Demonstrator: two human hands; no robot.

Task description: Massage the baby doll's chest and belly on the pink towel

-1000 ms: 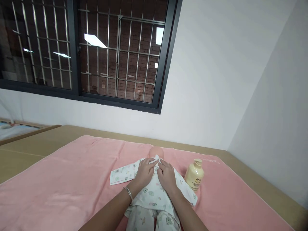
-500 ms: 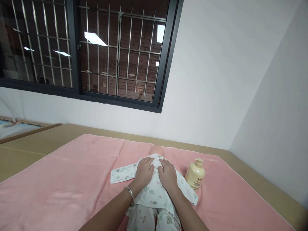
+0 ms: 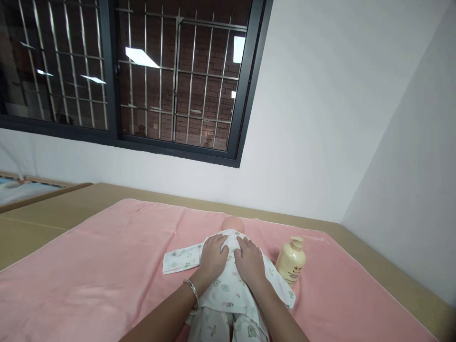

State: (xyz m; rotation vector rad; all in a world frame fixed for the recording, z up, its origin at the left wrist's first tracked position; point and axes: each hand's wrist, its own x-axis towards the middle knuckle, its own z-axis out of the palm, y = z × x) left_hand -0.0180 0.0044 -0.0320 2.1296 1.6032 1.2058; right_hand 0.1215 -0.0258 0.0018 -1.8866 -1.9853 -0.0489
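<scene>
A baby doll (image 3: 232, 223) lies on its back on a pink towel (image 3: 107, 266), dressed in a white printed garment (image 3: 228, 292). My left hand (image 3: 213, 256), with a silver bangle on the wrist, lies flat on the doll's chest with fingers stretched out. My right hand (image 3: 251, 262) rests flat beside it on the chest, fingers also extended. The two hands are close together near the garment's neckline. One empty sleeve (image 3: 180, 259) sticks out to the left. Only the top of the doll's head shows beyond my fingers.
A cream pump bottle (image 3: 291, 261) stands upright on the towel just right of the doll. The towel covers a tan table (image 3: 53, 209) set against white walls. A barred dark window (image 3: 142, 76) is above. A wooden-railed cot edge (image 3: 21, 183) shows far left.
My fingers were pinching the garment at the doll's neck one second ago; now both hands lie flat on its chest. The view shifted slightly.
</scene>
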